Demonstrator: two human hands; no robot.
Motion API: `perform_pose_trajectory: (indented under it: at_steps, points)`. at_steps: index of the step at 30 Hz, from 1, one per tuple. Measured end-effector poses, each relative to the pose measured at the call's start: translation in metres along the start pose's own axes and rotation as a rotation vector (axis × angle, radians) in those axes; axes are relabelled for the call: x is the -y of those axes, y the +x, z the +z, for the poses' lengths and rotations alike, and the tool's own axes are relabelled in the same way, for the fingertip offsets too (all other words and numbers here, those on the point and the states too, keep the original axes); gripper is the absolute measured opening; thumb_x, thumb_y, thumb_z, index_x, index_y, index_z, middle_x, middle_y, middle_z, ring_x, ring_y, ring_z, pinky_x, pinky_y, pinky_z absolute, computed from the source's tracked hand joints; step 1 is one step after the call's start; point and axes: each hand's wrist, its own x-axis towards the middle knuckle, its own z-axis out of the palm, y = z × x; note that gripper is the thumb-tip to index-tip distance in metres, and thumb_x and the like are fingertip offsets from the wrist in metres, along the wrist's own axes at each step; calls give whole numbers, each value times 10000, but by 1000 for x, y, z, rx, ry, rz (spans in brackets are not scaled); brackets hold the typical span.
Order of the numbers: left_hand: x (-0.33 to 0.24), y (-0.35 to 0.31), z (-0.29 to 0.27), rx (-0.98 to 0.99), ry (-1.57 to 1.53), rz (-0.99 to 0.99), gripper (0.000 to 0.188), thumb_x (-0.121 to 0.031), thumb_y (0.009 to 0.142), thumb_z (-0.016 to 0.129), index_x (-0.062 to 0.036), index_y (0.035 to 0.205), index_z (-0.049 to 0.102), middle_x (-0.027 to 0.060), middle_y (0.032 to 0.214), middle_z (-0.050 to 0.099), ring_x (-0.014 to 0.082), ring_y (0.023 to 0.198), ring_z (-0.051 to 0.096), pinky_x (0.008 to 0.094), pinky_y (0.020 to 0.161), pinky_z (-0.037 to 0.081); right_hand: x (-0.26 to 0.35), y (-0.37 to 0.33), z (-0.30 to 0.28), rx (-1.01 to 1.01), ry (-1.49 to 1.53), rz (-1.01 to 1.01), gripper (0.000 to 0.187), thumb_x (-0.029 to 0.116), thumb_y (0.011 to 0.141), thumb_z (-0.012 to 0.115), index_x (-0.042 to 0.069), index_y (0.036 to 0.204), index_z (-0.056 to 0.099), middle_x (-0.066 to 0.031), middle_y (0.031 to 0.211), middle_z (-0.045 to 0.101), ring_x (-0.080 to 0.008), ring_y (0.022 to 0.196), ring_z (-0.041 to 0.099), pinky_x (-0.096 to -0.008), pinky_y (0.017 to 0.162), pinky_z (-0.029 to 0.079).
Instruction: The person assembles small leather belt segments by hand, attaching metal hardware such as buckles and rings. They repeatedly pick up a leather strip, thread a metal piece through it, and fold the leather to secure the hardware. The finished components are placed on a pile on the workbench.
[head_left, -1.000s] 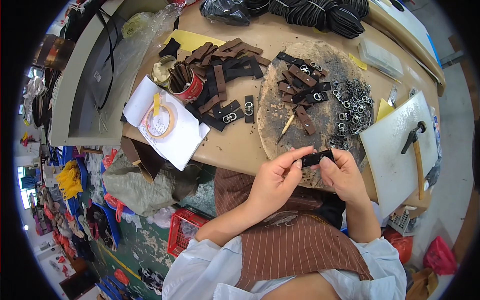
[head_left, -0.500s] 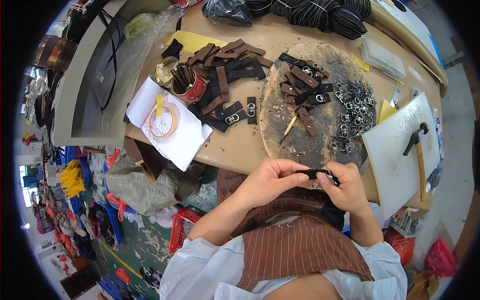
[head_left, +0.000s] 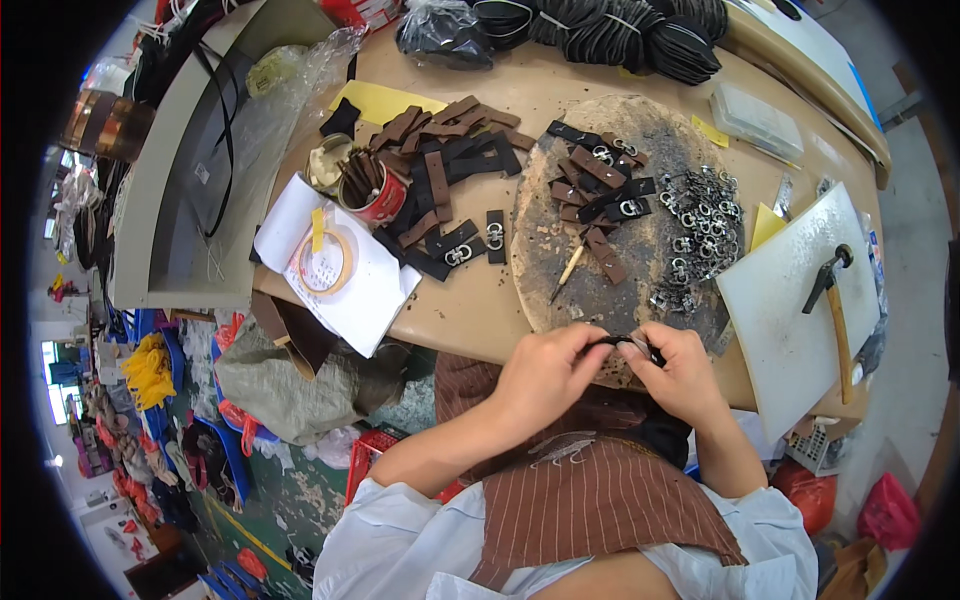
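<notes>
Both hands meet at the near edge of a round wooden block (head_left: 560, 300). My left hand (head_left: 545, 380) pinches one end of a short black strap (head_left: 612, 341). My right hand (head_left: 682, 376) grips its other end, with thumb and fingers closed round it. Something small and greyish shows by the right thumb; it may be a metal fitting, but fingers cover most of it. On the block lie brown and black strap pieces (head_left: 598, 170), some with silver rings, a pile of metal fittings (head_left: 705, 215) and a wooden-handled awl (head_left: 570, 270).
A hammer (head_left: 840, 320) rests on a white board (head_left: 800, 310) at the right. To the left are a red can (head_left: 378, 200) of brown strips, more strap pieces (head_left: 465, 155), and a tape roll (head_left: 323, 258) on white paper (head_left: 370, 310). Black strap bundles (head_left: 600, 35) lie at the back.
The strap between my hands has tilted and now looks bent, showing its narrow edge more. My hands have shifted only slightly, and the whole view has turned a little.
</notes>
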Motion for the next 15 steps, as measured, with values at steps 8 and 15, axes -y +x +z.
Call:
perform_pose_trajectory:
  at_steps: [8,15]
  points:
    - [-15,106,-43,-143,-189,-50,214,-141,817,633,13,961,595,51,747,634,115,652,602,241,600,468,-20,19,-26,-369,-212,-119,253,57,768,652,37,1020,632,-106,764,557,-180,662,567,-296,599,452]
    - [17,58,-11,-365,415,31,245,-104,748,650,-36,954,537,88,814,592,232,680,598,342,597,472,-29,23,-19,-401,-322,-112,240,45,704,706,42,938,652,-89,818,498,-215,715,527,-300,615,443]
